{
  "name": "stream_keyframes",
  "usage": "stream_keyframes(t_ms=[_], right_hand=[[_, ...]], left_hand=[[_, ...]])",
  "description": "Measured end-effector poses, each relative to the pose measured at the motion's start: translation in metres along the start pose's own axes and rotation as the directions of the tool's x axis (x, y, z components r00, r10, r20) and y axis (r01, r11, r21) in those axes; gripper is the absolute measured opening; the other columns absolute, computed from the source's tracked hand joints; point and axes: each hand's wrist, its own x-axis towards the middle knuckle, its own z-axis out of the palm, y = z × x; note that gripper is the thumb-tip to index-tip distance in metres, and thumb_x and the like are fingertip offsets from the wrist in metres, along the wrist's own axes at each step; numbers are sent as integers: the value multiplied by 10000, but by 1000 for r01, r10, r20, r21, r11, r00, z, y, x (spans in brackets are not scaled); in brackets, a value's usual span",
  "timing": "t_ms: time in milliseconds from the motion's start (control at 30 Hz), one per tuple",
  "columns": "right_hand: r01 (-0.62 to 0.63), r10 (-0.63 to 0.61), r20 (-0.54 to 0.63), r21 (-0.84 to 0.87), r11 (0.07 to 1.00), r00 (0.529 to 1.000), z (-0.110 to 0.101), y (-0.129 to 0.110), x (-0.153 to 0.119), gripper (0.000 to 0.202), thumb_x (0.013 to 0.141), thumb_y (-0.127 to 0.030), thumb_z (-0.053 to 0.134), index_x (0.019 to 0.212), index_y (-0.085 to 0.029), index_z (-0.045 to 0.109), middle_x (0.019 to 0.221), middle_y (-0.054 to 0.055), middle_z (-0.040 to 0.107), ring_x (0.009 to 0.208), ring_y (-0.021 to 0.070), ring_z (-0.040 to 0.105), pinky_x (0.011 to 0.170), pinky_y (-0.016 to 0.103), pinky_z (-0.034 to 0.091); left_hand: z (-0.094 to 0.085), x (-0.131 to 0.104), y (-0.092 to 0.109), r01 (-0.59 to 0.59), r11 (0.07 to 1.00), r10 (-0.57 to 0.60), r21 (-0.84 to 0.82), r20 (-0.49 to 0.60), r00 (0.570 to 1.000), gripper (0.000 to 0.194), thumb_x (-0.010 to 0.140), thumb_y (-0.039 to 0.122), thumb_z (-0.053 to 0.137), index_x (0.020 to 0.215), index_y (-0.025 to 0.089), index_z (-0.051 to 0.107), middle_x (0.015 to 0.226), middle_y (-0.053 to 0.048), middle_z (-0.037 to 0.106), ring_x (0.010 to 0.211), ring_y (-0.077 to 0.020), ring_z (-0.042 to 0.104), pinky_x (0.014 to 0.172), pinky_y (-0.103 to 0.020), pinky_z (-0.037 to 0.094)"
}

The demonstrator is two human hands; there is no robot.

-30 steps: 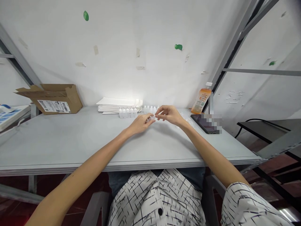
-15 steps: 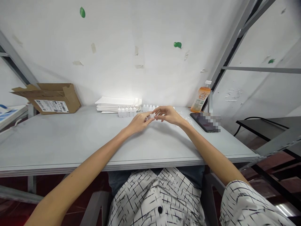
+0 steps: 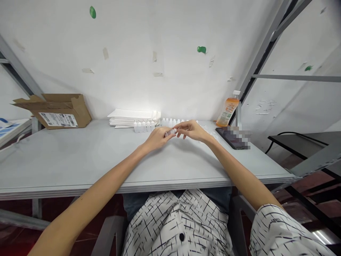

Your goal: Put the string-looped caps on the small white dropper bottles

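Left hand [image 3: 157, 138] grips a small bottle [image 3: 169, 132]. Right hand [image 3: 194, 131] meets its end, grip unclear. White bottles [image 3: 167, 122] stand beyond.

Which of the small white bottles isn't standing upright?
The bottle held in the left hand is tilted; the other visible bottles stand upright on the table.

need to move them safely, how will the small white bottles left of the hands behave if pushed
The small white bottles would probably tip easily, standing upright and narrow. They are likely light, being small and plastic-looking. A push on one may nudge its neighbours, since they stand close together.
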Motion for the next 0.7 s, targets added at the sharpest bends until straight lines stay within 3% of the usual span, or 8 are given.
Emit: stream_keyframes(t_ms=[267, 700], right_hand=[[6, -6, -18, -27, 1000, 1000, 5, 5, 1, 272, 773, -318, 730, 937, -106, 776, 695, 72, 723, 669, 187, 698, 538, 270, 565], [-6, 6, -26, -23, 1000, 1000, 3, 6, 1, 248, 763, -282, 696, 913, -105, 784, 774, 96, 753, 693, 199, 713, 548, 282, 579]], left_hand=[[0, -3, 2, -2, 999, 1, 45, 27, 1000, 280, 953, 376, 566, 1043, 192, 756, 802, -35, 693, 709, -161, 577, 652, -275, 399], [0, -3, 0, -47, 990, 43, 133, 30, 999, 324, 982, 415, 530, 1113, 206, 740, 903, -55, 691, 778, -178, 599, 686, -291, 417]])
